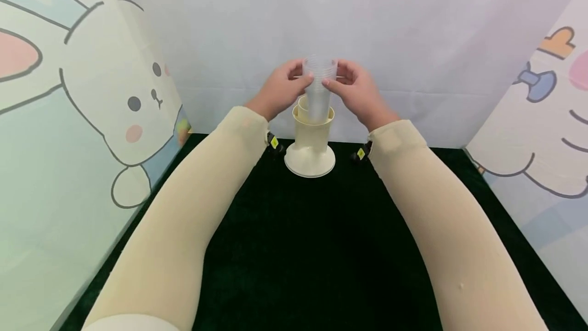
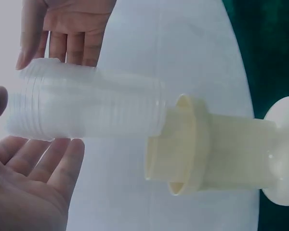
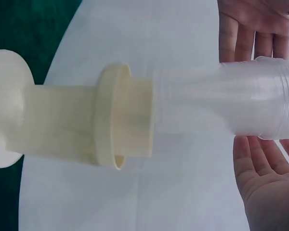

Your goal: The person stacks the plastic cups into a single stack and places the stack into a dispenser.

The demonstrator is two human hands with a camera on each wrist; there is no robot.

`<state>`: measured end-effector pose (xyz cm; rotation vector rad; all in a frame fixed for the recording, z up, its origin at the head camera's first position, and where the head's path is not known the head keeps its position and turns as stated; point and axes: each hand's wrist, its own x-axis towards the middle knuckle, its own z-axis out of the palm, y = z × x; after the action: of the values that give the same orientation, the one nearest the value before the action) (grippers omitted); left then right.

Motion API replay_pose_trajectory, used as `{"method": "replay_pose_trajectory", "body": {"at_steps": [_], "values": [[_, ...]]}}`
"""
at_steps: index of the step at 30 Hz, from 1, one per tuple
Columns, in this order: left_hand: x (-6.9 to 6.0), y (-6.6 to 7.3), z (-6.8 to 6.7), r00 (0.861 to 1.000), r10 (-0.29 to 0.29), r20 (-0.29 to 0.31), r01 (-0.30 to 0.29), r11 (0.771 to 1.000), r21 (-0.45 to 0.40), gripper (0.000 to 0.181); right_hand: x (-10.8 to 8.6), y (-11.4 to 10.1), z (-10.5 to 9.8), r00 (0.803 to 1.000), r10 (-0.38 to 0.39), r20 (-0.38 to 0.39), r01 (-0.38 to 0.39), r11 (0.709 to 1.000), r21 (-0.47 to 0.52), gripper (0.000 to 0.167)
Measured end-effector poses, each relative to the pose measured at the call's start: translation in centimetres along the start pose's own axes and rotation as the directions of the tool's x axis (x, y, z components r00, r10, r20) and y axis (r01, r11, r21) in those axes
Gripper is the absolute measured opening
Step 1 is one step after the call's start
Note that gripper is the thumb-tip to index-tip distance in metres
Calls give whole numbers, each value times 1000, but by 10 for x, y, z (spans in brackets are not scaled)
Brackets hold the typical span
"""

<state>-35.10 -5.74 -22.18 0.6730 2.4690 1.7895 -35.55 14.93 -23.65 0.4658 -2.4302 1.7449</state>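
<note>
Between my two hands, a stack of clear plastic cups [image 1: 320, 83] stands upright above a cream cup holder [image 1: 312, 137]. My left hand [image 1: 282, 83] grips the stack's rim end from the left, thumb in front and fingers behind. On the other side, my right hand [image 1: 360, 91] grips it the same way. In the left wrist view the stacked cups [image 2: 96, 103] end close to the holder's inner tube [image 2: 166, 156]; whether they touch I cannot tell. The right wrist view has the holder's wider outer collar [image 3: 104, 118] around that tube.
The holder's round white base [image 1: 310, 165] rests on a dark green tabletop [image 1: 321, 249] near its back edge. Behind is a pale cloth wall [image 1: 390, 24]. Printed cartoon panels [image 1: 105, 75] flank the table. A small black device [image 1: 363, 153] sits at each wrist.
</note>
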Motion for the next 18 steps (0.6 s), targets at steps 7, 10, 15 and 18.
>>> {"method": "replay_pose_trajectory", "body": {"at_steps": [7, 10, 15, 18], "values": [[18, 16, 0, 997, -75, -19, 75, 997, 17, 58, 12, -10, -7, 999, 39, -18, -39, 999, -5, 66], [24, 18, -1, 996, -89, -30, 90, 996, 29, 57, 17, -11, -6, 999, 47, -19, -47, 999, -14, 65], [18, 25, 0, 992, -117, -47, 117, 993, -14, 53, 25, -7, -3, 999, 52, -12, -53, 998, -46, 65], [17, 20, 0, 989, -136, -65, 133, 990, -43, 54, 28, -2, 2, 998, 59, -4, -59, 997, -52, 67]]}}
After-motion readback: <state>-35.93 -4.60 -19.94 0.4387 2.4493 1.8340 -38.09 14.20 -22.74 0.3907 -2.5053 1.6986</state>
